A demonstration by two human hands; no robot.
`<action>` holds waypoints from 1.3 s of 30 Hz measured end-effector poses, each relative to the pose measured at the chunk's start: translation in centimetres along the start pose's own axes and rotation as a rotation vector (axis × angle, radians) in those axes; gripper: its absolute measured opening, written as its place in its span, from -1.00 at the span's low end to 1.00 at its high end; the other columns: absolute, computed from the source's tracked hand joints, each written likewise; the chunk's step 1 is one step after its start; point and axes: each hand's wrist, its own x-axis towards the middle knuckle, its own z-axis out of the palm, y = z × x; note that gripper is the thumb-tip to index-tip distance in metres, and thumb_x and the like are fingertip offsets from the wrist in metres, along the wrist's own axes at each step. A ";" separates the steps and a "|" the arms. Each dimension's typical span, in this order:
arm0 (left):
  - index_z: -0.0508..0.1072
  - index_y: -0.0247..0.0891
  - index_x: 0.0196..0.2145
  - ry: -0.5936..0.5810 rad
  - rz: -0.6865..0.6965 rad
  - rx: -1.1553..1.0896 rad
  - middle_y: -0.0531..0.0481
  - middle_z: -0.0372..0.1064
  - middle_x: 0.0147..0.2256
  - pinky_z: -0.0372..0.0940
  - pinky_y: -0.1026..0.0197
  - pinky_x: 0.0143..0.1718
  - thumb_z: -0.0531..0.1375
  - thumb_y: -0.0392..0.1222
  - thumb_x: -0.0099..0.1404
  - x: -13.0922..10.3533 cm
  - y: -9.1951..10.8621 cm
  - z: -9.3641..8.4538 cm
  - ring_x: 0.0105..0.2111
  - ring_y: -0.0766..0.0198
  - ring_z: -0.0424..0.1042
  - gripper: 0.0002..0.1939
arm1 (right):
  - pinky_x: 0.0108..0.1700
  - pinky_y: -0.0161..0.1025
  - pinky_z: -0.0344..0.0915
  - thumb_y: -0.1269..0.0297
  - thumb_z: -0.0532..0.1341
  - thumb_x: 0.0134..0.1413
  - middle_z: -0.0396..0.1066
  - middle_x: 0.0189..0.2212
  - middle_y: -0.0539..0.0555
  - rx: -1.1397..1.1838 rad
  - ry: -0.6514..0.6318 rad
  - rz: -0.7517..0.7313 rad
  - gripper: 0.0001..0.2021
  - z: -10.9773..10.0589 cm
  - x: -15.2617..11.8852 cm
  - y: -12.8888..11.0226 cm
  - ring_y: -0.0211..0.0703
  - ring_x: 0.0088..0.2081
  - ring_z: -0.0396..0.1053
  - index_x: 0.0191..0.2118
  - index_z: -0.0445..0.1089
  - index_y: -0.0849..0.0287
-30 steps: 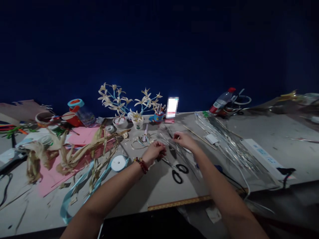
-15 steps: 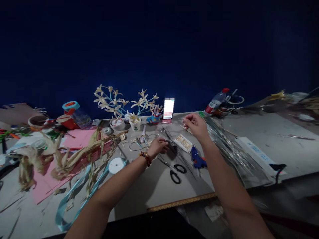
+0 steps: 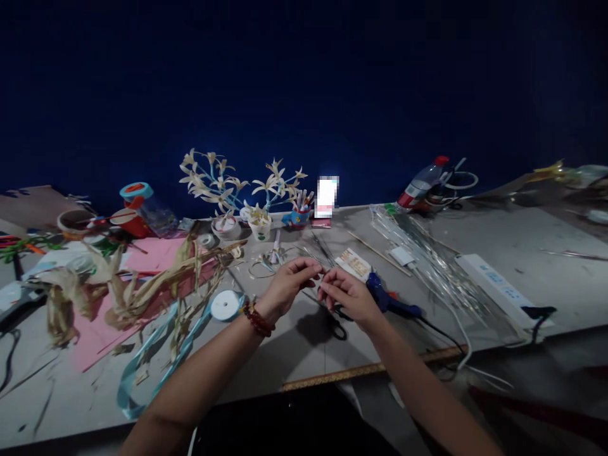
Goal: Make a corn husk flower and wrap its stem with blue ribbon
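Right hand [image 3: 348,294] drawn beside left hand [image 3: 291,285], each curled grip's hold unclear, scissors [image 3: 342,336] half-hidden

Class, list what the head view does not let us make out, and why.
Head view:
- Anything between left hand and right hand: too thin, dark.
- Scissors: partly behind the right hand.
- Screen: masked by pixel blocks.
- Power strip print: too small.

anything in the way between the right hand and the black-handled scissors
Nothing visible does. The right hand is in front of the scissors, covering part of them; one black handle loop shows clear just below it in the picture. What lies behind the hand can't be seen.
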 end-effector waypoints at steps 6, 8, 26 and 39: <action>0.42 -0.25 -0.41 0.138 0.084 -0.026 0.08 0.42 -0.43 0.26 0.34 -0.36 0.35 -0.05 0.14 -0.7 0.6 -1.2 -0.44 0.40 0.35 -0.75 | -0.37 -0.24 0.35 0.15 0.22 0.23 0.50 -0.49 0.00 -0.486 -0.122 -0.119 -0.85 -1.3 -1.1 1.6 -0.15 -0.47 0.43 -0.30 0.40 0.10; 0.39 -0.25 -0.43 0.155 0.085 -0.008 0.10 0.38 -0.47 0.25 0.34 -0.39 0.36 -0.04 0.14 -0.9 1.1 -2.0 -0.49 0.41 0.33 -0.73 | -0.21 -0.10 0.36 0.20 0.24 0.17 0.52 -0.43 0.07 -0.602 -0.041 -0.139 -0.88 -3.6 -1.5 1.7 -0.02 -0.36 0.45 -0.32 0.45 0.10; 0.36 -0.25 -0.35 0.117 -0.104 0.298 0.24 0.12 -0.59 -0.14 0.40 -0.69 0.26 -0.03 0.23 -4.3 -0.3 -3.7 -0.72 0.54 -0.01 -0.76 | -0.16 -0.08 0.34 0.24 0.29 0.20 0.51 -0.27 0.20 -1.432 0.045 -0.088 -0.85 -1.5 -6.6 4.7 0.13 -0.18 0.47 -0.18 0.38 0.16; 0.36 -0.26 -0.37 0.069 -0.147 0.400 0.18 0.28 -0.53 -0.09 0.38 -0.71 0.24 -0.08 0.23 -4.0 -1.1 -5.2 -0.75 0.55 0.09 -0.80 | -0.35 -0.19 0.31 0.06 0.21 0.17 0.44 -0.45 0.02 -0.476 0.044 0.253 -0.79 -3.9 -7.0 4.6 -0.08 -0.42 0.44 -0.26 0.35 0.09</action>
